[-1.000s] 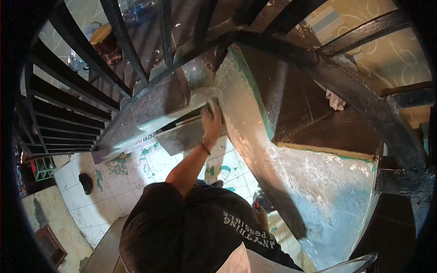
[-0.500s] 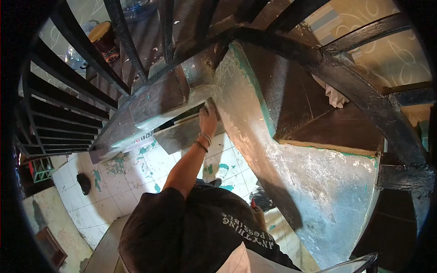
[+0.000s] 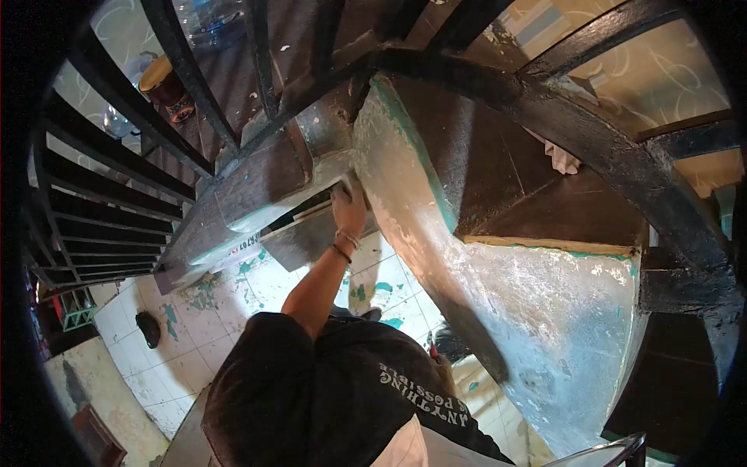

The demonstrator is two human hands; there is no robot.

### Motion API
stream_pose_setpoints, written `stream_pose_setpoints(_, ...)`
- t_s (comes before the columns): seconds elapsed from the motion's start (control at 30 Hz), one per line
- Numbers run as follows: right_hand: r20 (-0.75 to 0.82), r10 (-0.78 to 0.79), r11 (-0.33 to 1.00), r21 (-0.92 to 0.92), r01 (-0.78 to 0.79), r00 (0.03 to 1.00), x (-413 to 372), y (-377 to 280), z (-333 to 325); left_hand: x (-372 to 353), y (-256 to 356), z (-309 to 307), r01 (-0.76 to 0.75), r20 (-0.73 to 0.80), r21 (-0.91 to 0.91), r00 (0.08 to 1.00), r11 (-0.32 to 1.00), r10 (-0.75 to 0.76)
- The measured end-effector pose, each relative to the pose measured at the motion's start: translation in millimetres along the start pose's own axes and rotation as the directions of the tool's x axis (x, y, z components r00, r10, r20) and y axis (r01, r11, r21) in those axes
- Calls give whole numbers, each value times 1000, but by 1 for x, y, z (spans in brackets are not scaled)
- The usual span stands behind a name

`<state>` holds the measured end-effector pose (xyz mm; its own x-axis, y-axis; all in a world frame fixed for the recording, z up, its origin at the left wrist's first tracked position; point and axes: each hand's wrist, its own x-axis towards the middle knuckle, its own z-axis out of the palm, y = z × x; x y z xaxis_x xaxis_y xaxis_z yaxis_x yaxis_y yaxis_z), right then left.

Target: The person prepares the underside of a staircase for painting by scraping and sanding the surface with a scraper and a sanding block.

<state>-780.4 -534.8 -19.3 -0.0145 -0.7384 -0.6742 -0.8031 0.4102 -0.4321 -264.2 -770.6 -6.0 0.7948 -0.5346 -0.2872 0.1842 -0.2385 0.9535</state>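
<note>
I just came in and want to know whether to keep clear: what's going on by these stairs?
The person's left hand is at the end of a dark gap under a step, beside a grey board; whether it grips anything is unclear. The right hand, low and partly hidden, holds something red. Green patches mark the tiled floor.

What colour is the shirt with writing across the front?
The shirt is black with white lettering, seen best in the head view.
</note>
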Motion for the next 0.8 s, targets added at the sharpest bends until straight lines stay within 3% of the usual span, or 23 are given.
stream_pose_setpoints(0.03, -61, -58, 998, -10, 58, 996, -1, 2, 4, -20, 13, -2, -224, -105, 108, 966, 969, 235)
stream_pose_setpoints(0.07, -45, 30, 999, 40, -28, 999, -5, -14, 2, -30, 21, -4, -421, -180, 233, 867, 877, 464)
stream_pose_setpoints(0.1, -22, 119, 989, 86, -117, 993, -16, -38, -3, -25, 15, -6, -419, -175, 238, 869, 876, 464)
stream_pose_setpoints(0.17, 25, 0, 996, 85, -2, 1000, 18, 24, 13, -2, 7, -6, -187, -112, 147, 972, 971, 204)
stream_pose_setpoints(0.2, 19, -10, 996, 86, 9, 1000, 23, 36, 18, -1, 13, -5, -196, -115, 140, 970, 971, 212)
stream_pose_setpoints(0.27, -102, -77, 994, -80, 69, 992, 31, 45, 19, -3, 23, -4, -70, -126, 185, 988, 980, 94)
stream_pose_setpoints(0.37, -35, 34, 997, 71, -31, 999, 8, 4, 6, 2, 11, -3, -187, 2, 171, 982, 967, 189)
stream_pose_setpoints(0.4, 44, 144, 971, 188, -150, 989, 5, -5, 5, -2, 20, -9, -182, 5, 178, 983, 967, 184)
stream_pose_setpoints(0.47, 30, 97, 983, 155, -100, 995, 22, 39, 15, -6, 61, -17, 123, 138, -91, 984, 988, -110)
stream_pose_setpoints(0.5, 16, 39, 991, 130, -41, 999, 32, 53, 21, 6, 46, -9, 112, 135, -97, 986, 989, -98)
stream_pose_setpoints(0.57, -55, 16, 990, 139, -8, 998, 28, 35, 23, 35, 0, 15, 137, -129, -12, 982, 991, -137)
stream_pose_setpoints(0.6, -39, 38, 993, 110, -34, 998, 19, 17, 19, 29, 14, 12, 129, -123, -10, 984, 992, -129)
stream_pose_setpoints(0.67, -34, 34, 996, 82, -31, 999, 8, 8, 15, 2, 74, -2, -45, 22, -151, 999, 987, 49)
stream_pose_setpoints(0.77, 30, 96, 989, 106, -99, 995, -12, -25, 4, -13, 111, -13, 54, 58, -167, 997, 984, -45)
stream_pose_setpoints(0.8, -24, 51, 996, 74, -49, 998, -10, -21, 10, 0, 80, -5, -26, -14, -55, 1000, 998, 26)
